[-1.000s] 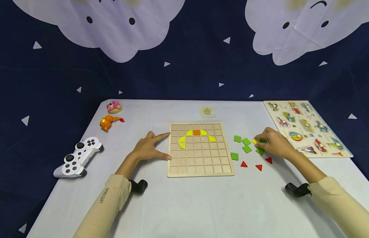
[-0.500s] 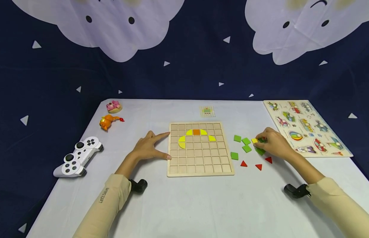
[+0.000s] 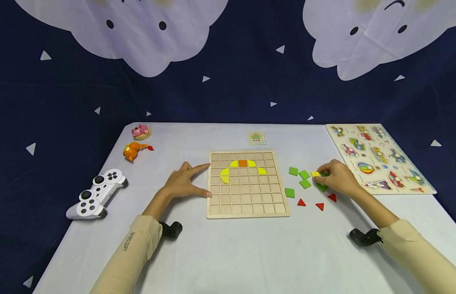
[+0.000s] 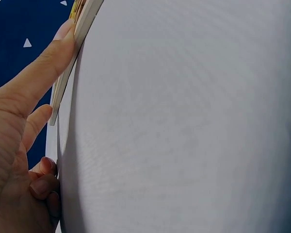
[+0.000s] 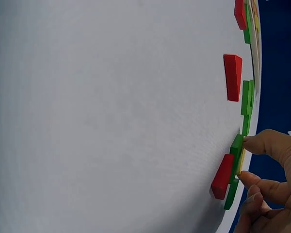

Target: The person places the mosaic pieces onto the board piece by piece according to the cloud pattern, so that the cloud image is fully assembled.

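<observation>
A wooden grid board [image 3: 250, 215] lies mid-table, with yellow rounded tiles [image 3: 225, 176] and an orange square tile [image 3: 242, 163] in its cells. The thumb and index finger of my left hand [image 3: 182, 182] stretch apart and touch the board's left edge; in the left wrist view its other fingers are curled below. At the right, my right hand [image 3: 338, 178] pinches a yellow tile [image 3: 315, 174] between thumb and finger, low over several green square tiles [image 3: 305, 183]. Part of that tile is hidden by the fingers. A red triangle tile [image 5: 222, 176] lies close by in the right wrist view.
Behind the board lies a small pattern card [image 3: 256, 138]. A picture puzzle board [image 3: 371, 153] occupies the back right. At the left are a white game controller [image 3: 97, 195], an orange toy figure [image 3: 131, 151] and a pink toy figure [image 3: 141, 131].
My right hand has shifted very slightly, and a bit more of the yellow tile shows between its fingers. The left hand and the board have stayed in place.
</observation>
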`<state>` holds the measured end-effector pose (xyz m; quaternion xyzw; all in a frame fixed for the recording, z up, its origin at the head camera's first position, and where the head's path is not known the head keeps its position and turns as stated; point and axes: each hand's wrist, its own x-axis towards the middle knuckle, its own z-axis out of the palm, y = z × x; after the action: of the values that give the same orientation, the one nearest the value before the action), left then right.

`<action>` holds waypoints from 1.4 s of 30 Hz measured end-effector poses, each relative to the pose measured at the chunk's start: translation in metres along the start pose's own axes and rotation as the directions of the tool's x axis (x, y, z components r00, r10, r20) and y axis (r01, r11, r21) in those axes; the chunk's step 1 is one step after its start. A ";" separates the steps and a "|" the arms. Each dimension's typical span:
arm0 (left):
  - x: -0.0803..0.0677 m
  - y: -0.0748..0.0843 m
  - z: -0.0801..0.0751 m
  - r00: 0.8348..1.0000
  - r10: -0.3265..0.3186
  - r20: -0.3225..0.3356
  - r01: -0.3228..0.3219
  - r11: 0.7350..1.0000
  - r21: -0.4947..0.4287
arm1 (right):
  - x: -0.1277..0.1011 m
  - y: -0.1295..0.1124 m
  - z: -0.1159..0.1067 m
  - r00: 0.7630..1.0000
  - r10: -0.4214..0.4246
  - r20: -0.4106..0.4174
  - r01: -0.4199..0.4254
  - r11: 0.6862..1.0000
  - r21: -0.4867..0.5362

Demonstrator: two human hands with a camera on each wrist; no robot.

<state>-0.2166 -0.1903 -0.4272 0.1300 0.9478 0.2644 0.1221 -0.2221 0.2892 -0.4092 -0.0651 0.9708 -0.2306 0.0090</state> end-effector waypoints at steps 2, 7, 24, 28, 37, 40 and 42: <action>0.000 0.000 0.000 1.000 -0.003 0.001 0.003 1.000 -0.003 | -0.001 -0.001 0.000 1.000 0.008 -0.027 -0.007 1.000 0.008; 0.001 0.001 0.001 1.000 -0.018 0.000 0.018 1.000 -0.004 | -0.002 -0.009 0.001 0.995 -0.032 -0.097 0.035 0.999 0.027; 0.001 0.000 0.000 1.000 -0.026 0.007 0.026 1.000 -0.011 | 0.006 -0.053 0.024 0.992 -0.105 -0.069 0.110 0.991 0.075; 0.001 0.000 0.000 1.000 -0.029 0.012 0.029 1.000 -0.012 | 0.007 -0.065 0.029 0.994 -0.098 -0.045 0.102 0.990 0.093; 0.001 -0.001 0.001 1.000 -0.022 0.009 0.022 1.000 -0.011 | 0.008 -0.087 0.041 0.992 -0.126 -0.010 0.126 0.981 0.148; 0.001 -0.001 0.001 1.000 -0.020 0.004 0.020 1.000 -0.011 | 0.008 -0.092 0.045 0.990 -0.144 0.002 0.141 0.973 0.182; 0.002 -0.001 0.001 1.000 -0.020 -0.001 0.020 1.000 -0.010 | 0.009 -0.096 0.048 0.990 -0.144 0.016 0.137 0.969 0.206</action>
<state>-0.2179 -0.1899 -0.4284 0.1198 0.9477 0.2680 0.1249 -0.2171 0.1816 -0.4093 -0.1359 0.9347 -0.3281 0.0142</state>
